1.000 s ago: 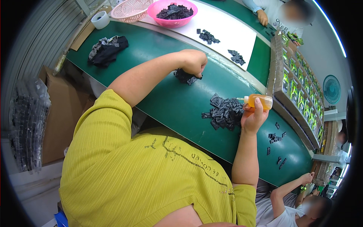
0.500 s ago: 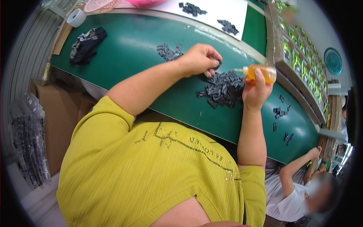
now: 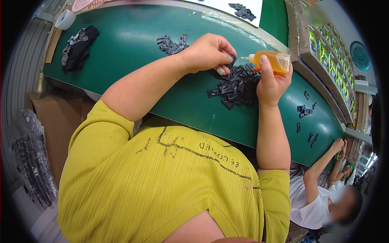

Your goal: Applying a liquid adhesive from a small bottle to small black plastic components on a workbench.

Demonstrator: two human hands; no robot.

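Note:
Pinched between the thumb and fingers of my left hand (image 3: 211, 53) is a small black plastic part (image 3: 231, 60), mostly hidden by the fingertips. My right hand (image 3: 272, 83) is wrapped round a clear squeeze bottle (image 3: 272, 61) of orange liquid with a white collar and thin needle tip. The bottle lies nearly level, its tip pointing left at the black part; whether they touch I cannot tell. Below both hands a heap of similar black parts (image 3: 238, 87) rests on the green tabletop (image 3: 186, 97). A smaller pile of parts (image 3: 172, 44) sits left of my left hand.
A dark bunched cloth (image 3: 80, 48) and a white roll (image 3: 65, 19) are at the far left. Loose black parts (image 3: 306, 110) lie to the right. More sit on a white board (image 3: 254, 5) behind. A shelf (image 3: 320, 69) borders the right; a co-worker's arms (image 3: 322, 170) reach in.
My right hand has brought the bottle left, so its needle tip is now close to the part in my left hand. The view has shifted slightly.

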